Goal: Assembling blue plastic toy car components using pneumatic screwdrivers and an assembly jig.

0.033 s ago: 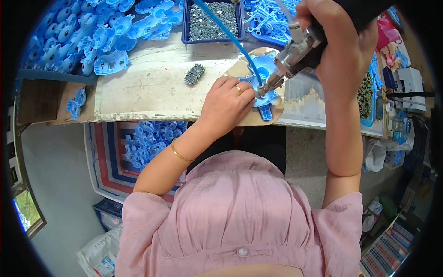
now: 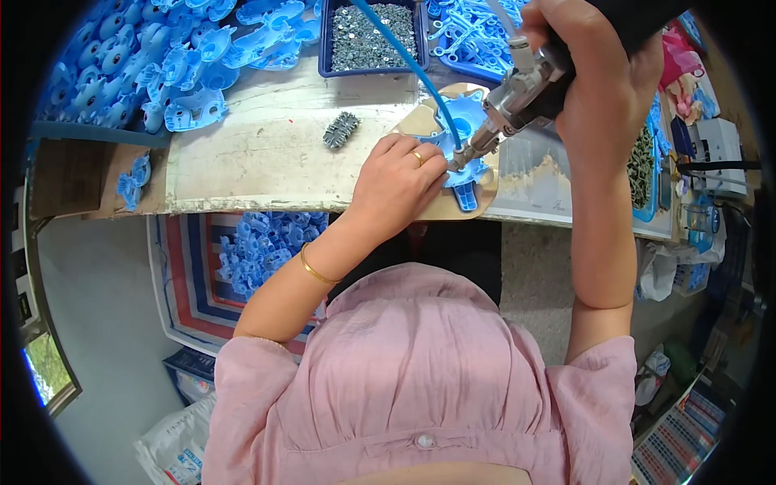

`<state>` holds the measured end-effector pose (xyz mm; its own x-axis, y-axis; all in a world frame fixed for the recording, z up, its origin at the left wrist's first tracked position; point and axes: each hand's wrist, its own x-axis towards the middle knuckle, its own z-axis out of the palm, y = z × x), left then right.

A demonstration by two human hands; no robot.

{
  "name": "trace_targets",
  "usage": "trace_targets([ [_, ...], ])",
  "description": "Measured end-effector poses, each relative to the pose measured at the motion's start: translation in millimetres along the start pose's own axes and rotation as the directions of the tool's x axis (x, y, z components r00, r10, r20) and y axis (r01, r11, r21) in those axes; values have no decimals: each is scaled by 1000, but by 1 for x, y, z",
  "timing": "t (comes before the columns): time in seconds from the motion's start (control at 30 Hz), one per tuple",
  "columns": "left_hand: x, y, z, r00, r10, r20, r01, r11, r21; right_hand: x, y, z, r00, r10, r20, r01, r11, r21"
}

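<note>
My right hand (image 2: 602,81) is closed around the dark grip of a powered screwdriver (image 2: 517,99) with a metal nose. It tilts down to the left, its tip over a blue plastic toy shell (image 2: 462,121). That shell lies in a tan holder (image 2: 483,198) at the table's front edge. Against the shell's left side, my left hand (image 2: 398,179) presses with bent fingers held together; its fingertips are partly hidden beside the screwdriver tip. A thin blue hose (image 2: 404,56) runs down from above to the screwdriver's nose.
A small heap of dark screws (image 2: 341,129) lies on the table (image 2: 250,153). Behind stand a tray of small metal parts (image 2: 373,36) and a pile of blue plastic pieces (image 2: 469,36). Blue shells (image 2: 121,56) are heaped at far left. A striped bag (image 2: 190,267) with blue pieces sits below.
The blue hose has shifted slightly to the right near the screwdriver's nose, and the screwdriver has moved very slightly. My left hand has not visibly moved.
</note>
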<state>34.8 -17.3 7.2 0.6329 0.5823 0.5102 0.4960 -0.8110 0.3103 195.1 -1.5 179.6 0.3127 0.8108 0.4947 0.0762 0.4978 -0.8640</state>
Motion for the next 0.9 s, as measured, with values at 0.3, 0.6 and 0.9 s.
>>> trace_targets([
  [0.3, 2, 2, -1, 1000, 6, 26, -6, 1000, 12, -6, -6, -1, 1000, 14, -11, -14, 1000, -22],
  [0.6, 0, 4, -3, 1000, -23, 9, 23, 1000, -9, -19, 6, 3, 996, -82, -27, 80, 994, -72],
  [0.9, 0, 6, 10, 999, -19, -28, 18, 999, -33, 14, 73, 19, 907, -418, 41, 36, 175, 984],
])
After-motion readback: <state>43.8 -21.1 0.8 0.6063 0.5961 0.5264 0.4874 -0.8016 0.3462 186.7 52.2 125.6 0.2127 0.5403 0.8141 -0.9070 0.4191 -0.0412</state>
